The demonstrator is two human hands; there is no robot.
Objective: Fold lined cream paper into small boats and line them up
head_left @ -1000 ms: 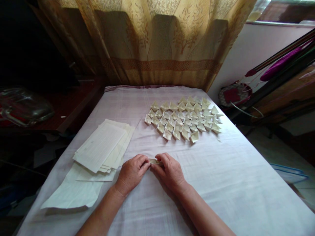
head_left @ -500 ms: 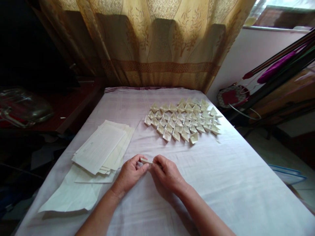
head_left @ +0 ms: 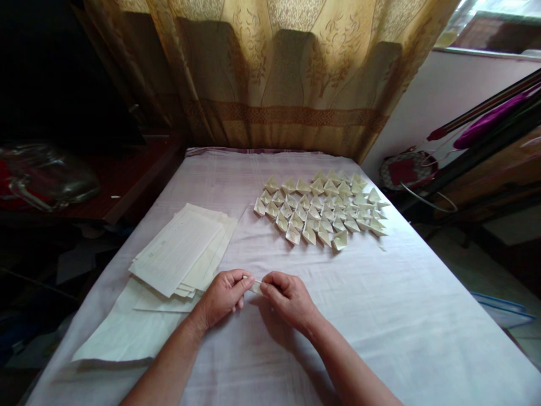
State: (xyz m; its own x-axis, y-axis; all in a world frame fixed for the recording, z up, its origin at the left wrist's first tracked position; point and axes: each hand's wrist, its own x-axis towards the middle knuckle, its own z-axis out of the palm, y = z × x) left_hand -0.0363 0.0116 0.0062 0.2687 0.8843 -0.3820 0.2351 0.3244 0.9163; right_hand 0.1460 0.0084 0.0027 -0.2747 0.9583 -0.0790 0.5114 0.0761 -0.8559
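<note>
Between my two hands is a small folded piece of paper [head_left: 256, 287], pale and mostly covered by the fingers. My left hand [head_left: 228, 291] pinches its left end between thumb and fingers. On the other end, my right hand [head_left: 287, 296] is closed with the thumb on top. Beyond them, several folded paper boats [head_left: 315, 211] stand in close rows on the white cloth. Left of my left hand lies a stack of paper sheets [head_left: 180, 248], the top one printed, partly over a larger loose sheet [head_left: 122, 335].
A white cloth [head_left: 380, 321] covers the table. A patterned curtain [head_left: 279, 73] hangs behind it. At the left stands a dark red cabinet [head_left: 127, 192] with a clear plastic bag [head_left: 51, 175]. A patterned bag [head_left: 408, 169] sits beyond the right edge.
The folded paper has turned in my fingers, and my left thumb now presses over its left end. Both hands stay close together. The whole view has shifted slightly.
</note>
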